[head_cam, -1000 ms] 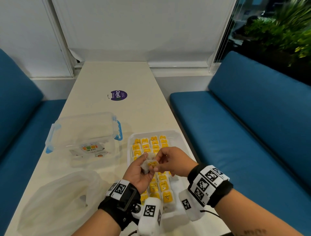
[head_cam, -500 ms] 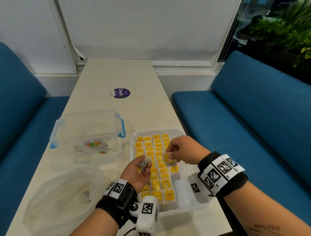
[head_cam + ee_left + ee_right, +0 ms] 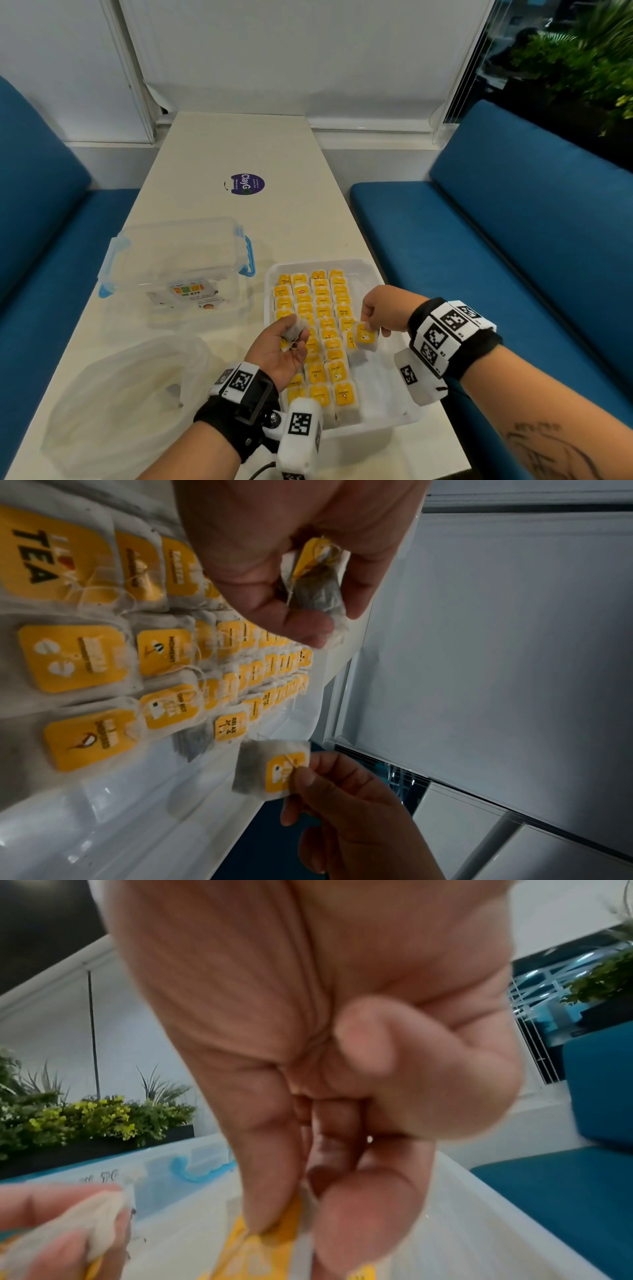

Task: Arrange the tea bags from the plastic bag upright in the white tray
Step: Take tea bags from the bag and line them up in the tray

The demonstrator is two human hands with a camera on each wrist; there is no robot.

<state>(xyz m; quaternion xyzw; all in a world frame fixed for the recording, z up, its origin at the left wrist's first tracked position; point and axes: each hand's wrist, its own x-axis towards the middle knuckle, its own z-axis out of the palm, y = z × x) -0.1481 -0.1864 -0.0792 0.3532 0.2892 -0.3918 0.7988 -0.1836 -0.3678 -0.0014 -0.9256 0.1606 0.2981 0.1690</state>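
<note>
Lowered over the white tray [image 3: 373, 270], right hand [image 3: 383, 311] pinches one tea bag [image 3: 364, 337]; left hand [image 3: 281, 349] grips another [image 3: 294, 330].

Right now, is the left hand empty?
No, the left hand holds a crumpled tea bag with a yellow tag in its curled fingers above the white plastic tray.

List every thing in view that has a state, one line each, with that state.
left hand: holds a bunched tea bag.
right hand: pinches a second tea bag over the tray.
white tray: partly filled with rows of tea bags.
plastic bag: open, slack.
clear box: lid on.
</note>
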